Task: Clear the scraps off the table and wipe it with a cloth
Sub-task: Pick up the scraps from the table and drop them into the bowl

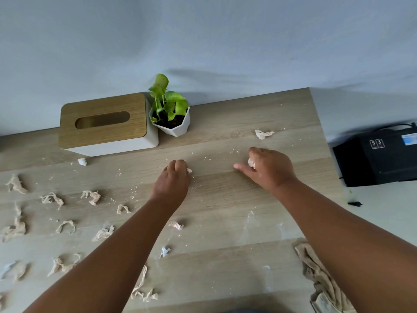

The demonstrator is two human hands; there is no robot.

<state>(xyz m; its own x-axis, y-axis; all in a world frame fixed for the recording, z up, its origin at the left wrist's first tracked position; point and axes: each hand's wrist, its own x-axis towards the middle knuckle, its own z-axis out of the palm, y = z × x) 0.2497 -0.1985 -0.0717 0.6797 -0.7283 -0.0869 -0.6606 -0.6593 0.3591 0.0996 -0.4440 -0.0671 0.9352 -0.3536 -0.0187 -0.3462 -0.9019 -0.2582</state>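
Here both hands (222,170) seemingly pinch scraps (251,163); cloth (320,276) lies near-right.

Soft, even daylight casts faint shadows behind the plant (168,105) onto the wall (203,41), while wide-angle distortion bends the table (282,114) edges.

Both bare forearms reach forward from the near edge of the table (259,123) toward its middle. The left hand (172,179) lies knuckles up, fingers curled, pinching a small scrap (189,170). The right hand (268,169) holds a white wad (251,163) in curled fingers, its thumb stretched out to the left.
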